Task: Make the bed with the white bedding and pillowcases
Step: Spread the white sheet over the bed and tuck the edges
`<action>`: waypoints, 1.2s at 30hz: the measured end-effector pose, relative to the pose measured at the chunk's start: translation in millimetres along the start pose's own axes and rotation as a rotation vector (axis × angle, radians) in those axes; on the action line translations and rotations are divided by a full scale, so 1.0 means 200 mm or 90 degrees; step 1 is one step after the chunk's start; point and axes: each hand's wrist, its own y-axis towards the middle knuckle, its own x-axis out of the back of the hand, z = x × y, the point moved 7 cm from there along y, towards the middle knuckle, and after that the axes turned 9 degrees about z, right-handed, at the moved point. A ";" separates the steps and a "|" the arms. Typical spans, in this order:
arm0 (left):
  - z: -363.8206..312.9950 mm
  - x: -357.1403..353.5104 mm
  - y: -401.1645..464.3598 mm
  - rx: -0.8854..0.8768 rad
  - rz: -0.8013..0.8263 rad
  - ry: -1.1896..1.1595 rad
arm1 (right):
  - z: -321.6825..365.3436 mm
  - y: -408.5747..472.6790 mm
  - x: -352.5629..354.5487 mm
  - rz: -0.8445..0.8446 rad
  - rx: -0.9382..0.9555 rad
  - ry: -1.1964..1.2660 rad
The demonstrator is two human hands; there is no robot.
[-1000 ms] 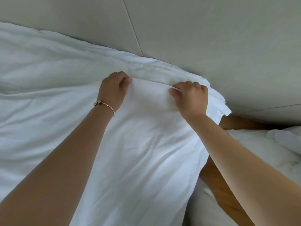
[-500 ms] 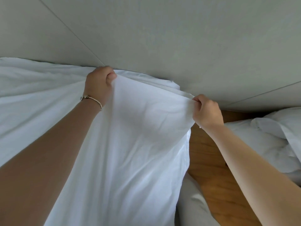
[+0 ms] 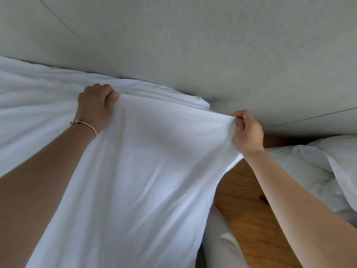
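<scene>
- Head view: thin white cotton bed sheet (image 3: 135, 171) is held up by its top edge near the pale grey padded headboard (image 3: 212, 45); the rest drapes toward the camera and over the bed on the left.
- Left hand (image 3: 95, 107), with a thin metal bangle (image 3: 85, 124) at the wrist, is curled into a fist around the sheet edge.
- Right hand (image 3: 248, 130) pinches the sheet's corner between thumb and bent fingers, out past the bed's side over the brown wooden floor (image 3: 241, 209).
- Handling, judged: light, soft, limp fabric that sags between grips, wrinkles easily, not fragile; best held at hem and corners, hands wide apart.
- More crumpled white bedding (image 3: 318, 167) lies on the right.
- Hidden: mattress and its corner are under the cloth; both arms cut off by the frame; can't tell whether the held piece is a sheet or a duvet cover.
</scene>
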 end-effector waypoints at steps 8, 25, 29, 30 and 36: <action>0.01 -0.02 0.00 0.011 -0.004 -0.018 | -0.16 -0.01 0.12 0.105 -0.057 0.166; 0.08 -0.04 -0.08 0.201 -0.059 -0.118 | -0.19 -0.02 -0.02 -0.021 -0.228 0.307; 0.06 -0.03 -0.10 0.191 -0.065 -0.129 | -0.15 -0.02 -0.03 0.000 -0.224 0.291; 0.06 -0.03 -0.10 0.205 -0.076 -0.141 | -0.16 -0.03 -0.03 -0.004 -0.237 0.303; 0.02 0.06 -0.02 0.220 -0.099 -0.181 | -0.23 -0.05 -0.06 -0.052 -0.308 0.378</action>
